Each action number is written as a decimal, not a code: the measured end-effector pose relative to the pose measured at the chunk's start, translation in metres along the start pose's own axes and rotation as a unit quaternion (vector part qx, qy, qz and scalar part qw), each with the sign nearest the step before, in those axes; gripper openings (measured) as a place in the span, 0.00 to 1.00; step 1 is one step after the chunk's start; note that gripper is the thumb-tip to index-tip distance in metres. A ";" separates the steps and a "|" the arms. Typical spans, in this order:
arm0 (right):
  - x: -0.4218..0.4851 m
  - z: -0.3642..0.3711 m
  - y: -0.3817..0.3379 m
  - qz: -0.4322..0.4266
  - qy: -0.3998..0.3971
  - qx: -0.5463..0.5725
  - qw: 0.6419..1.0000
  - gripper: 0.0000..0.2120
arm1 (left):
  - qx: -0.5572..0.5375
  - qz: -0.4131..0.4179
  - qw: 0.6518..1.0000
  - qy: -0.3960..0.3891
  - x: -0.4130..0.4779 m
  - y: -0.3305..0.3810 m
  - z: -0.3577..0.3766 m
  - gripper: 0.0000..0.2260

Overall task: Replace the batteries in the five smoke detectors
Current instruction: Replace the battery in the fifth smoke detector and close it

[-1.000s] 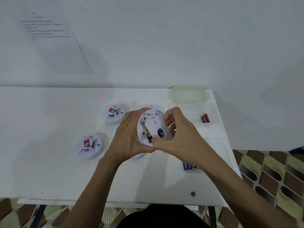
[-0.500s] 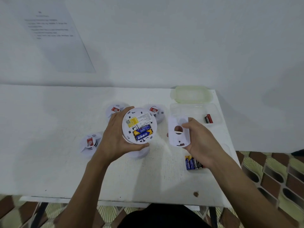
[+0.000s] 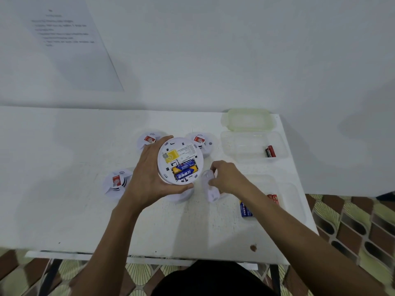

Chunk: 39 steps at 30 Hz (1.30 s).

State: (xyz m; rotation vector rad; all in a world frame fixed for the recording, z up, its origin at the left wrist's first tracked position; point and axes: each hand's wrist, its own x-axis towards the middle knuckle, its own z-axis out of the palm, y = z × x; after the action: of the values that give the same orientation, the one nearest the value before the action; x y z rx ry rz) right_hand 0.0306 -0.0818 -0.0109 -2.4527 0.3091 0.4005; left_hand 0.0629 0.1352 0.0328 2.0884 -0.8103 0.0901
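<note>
Round white smoke detector point(image 3: 179, 161) — we grasp it in our left hand point(image 3: 147, 180), back up, two blue-yellow batteries point(image 3: 184, 169) seated. Right hand point(image 3: 226, 178) pinches its white back cover point(image 3: 210, 186) near the table. Three detectors sit face-up; most work remains.

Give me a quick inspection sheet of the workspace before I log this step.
Surface: white table, scuffed, brown mark near the front edge.
Job's things: held detector, back up, two blue batteries seated; three other detectors face up; white cover.
Clutter: clear tray with red batteries; pale lid; nearer tray with blue batteries.
Grippers: left hand grips the held detector; right hand holds the white cover at table level.
Cables: nothing seen.
Surroundings: white wall, printed sheet, patterned floor.
</note>
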 end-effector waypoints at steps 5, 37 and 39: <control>0.007 0.008 -0.001 -0.005 -0.019 -0.093 0.996 0.15 | -0.003 -0.007 1.000 -0.011 0.000 0.003 0.002 0.42; -0.093 -0.012 -0.058 -0.055 0.225 0.368 0.901 0.05 | 0.018 0.045 0.998 0.027 0.013 0.022 0.017 0.40; -0.093 -0.012 -0.060 -0.050 0.230 0.365 0.901 0.05 | 0.029 0.046 0.998 0.028 0.014 0.018 0.017 0.40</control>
State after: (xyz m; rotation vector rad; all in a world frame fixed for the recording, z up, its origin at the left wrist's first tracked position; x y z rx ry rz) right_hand -0.0344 -0.0307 0.0643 -1.7707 0.4328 -0.3125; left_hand 0.0599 0.1079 0.0398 2.0930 -0.8790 0.2224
